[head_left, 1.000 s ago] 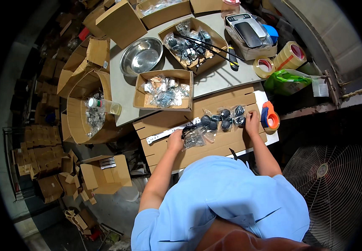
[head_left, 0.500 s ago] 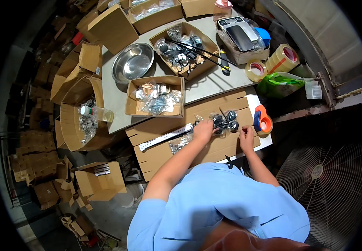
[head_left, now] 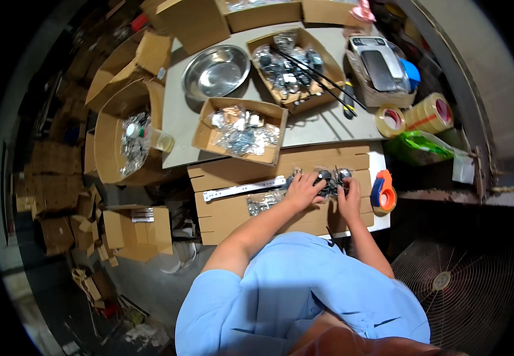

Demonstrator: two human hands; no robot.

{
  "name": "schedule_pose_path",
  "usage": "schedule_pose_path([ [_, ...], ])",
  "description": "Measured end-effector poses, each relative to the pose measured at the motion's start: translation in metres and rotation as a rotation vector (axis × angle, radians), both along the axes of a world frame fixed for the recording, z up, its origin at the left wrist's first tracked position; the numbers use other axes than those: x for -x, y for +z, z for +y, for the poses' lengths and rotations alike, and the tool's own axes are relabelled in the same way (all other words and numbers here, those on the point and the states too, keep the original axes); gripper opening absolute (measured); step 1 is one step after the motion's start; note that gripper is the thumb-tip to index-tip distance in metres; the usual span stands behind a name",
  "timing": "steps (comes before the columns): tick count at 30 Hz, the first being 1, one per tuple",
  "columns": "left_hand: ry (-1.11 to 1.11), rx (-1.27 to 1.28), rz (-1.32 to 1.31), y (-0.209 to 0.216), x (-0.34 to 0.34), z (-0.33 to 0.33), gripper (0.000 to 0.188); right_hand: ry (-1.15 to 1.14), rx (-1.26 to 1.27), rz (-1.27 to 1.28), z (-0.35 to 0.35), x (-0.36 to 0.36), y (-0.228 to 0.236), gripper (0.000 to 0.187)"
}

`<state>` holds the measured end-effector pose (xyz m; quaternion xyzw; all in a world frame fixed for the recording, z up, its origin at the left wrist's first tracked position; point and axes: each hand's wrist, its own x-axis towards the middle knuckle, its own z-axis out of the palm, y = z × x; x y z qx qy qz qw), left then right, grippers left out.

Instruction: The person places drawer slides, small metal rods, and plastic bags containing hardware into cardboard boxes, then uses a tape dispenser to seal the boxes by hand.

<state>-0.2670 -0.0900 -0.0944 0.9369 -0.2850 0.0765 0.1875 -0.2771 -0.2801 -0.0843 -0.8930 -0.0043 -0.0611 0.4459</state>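
On a flat brown cardboard sheet (head_left: 304, 221) lies a clear plastic bag of rounded black parts (head_left: 328, 183), possibly casters. My left hand (head_left: 305, 191) presses on its left side with fingers curled over it. At the bag's right end, my right hand (head_left: 349, 197) closes its fingers and thumb on the edge; the fingertips partly hide what they pinch. Left of my hands lies a long pale metal drawer slide (head_left: 244, 189), and below it a clear bag of small metal hardware (head_left: 263, 203).
Cardboard boxes of bagged hardware (head_left: 242, 135) and black parts (head_left: 292, 71) stand beyond, beside a steel bowl (head_left: 216, 71). An orange-blue tape dispenser (head_left: 384, 193), tape rolls (head_left: 429, 114) and a scale (head_left: 379, 62) are to the right. A large fan (head_left: 442, 281) stands lower right.
My right hand has moved left onto the bag of black parts, and my left hand has shifted farther over it. The whole view has swung a little.
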Motion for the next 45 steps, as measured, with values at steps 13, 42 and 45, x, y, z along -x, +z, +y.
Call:
schedule_pose_path([
  [13,0.154,-0.349,0.636,0.014,0.151,0.15,0.093,0.839,0.398,-0.148,0.233,-0.13,0.085,0.05],
  [42,-0.093,-0.514,0.531,-0.023,0.138,0.145,0.064,0.146,-0.923,1.128,0.163,-0.095,0.032,0.048],
  [45,-0.097,-0.48,0.578,-0.012,0.132,0.143,0.074,0.313,-1.014,1.162,0.141,-0.078,0.018,0.055],
])
